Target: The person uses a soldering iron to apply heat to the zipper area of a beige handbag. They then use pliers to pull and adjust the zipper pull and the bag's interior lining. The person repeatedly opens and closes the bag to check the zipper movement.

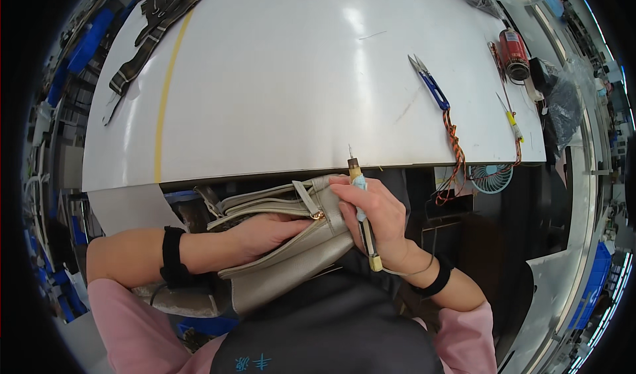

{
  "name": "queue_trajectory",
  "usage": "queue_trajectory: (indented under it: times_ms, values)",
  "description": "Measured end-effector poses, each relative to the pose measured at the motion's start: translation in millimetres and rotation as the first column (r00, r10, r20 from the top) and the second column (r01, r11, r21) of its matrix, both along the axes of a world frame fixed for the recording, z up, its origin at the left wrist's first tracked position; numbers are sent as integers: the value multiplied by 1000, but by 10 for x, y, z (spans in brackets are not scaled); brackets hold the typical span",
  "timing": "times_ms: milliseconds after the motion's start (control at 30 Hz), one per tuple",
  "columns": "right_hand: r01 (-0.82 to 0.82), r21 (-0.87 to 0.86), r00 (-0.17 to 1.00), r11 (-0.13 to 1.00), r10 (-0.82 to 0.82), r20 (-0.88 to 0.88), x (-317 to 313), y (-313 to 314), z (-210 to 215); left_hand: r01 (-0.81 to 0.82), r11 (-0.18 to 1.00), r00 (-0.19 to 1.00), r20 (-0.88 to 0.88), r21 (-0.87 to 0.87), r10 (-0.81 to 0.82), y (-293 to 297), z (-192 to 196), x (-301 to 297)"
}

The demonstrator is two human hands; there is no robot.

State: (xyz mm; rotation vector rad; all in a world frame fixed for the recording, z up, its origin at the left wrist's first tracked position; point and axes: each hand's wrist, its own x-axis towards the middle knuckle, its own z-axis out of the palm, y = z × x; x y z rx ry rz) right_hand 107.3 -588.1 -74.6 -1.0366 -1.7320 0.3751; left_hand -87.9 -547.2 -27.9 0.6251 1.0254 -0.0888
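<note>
A silvery-beige handbag [291,278] with a gold-coloured zip pull rests against my lap, below the table's front edge. My left hand [268,233] reaches into its unzipped opening; the fingers are hidden inside the bag. At the bag's right end, my right hand [377,218] is closed round an awl [367,233] with a taped handle. The awl's fine metal tip points up and away from me, over the table edge. The fingertips of this hand also lie against the bag's upper right corner.
On the white table [265,89] lie blue thread snips [432,88] with a braided cord and a small yellow-handled tool [514,126]. A red can [513,54] stands at the far right. Dark straps [147,49] lie far left. A small fan [491,178] sits below the table edge.
</note>
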Motion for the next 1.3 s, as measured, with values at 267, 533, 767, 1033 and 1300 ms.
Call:
queue_trajectory:
  times_ms: [267, 533, 767, 1033, 1300]
  values:
    - [13, 20, 1000, 1000, -13, 22, -42, 0, 36, -37, 999, 995, 88, -35, 40, -19, -53, -155]
    - [14, 23, 998, 1000, -15, 67, -49, 4, 35, -109, 991, 992, 49, -75, 113, -43, -38, -141]
    - [-1, 22, 992, 1000, -2, 124, -46, -19, 23, -137, 984, 989, 39, -114, 142, -42, 43, -187]
    - [-19, 71, 995, 997, 12, 104, -137, 32, 14, -251, 967, 968, -22, -51, 250, -125, 74, -215]
    - [-23, 61, 995, 998, 17, 102, -134, 28, 0, -268, 963, 963, 15, 16, 267, -140, -14, -299]
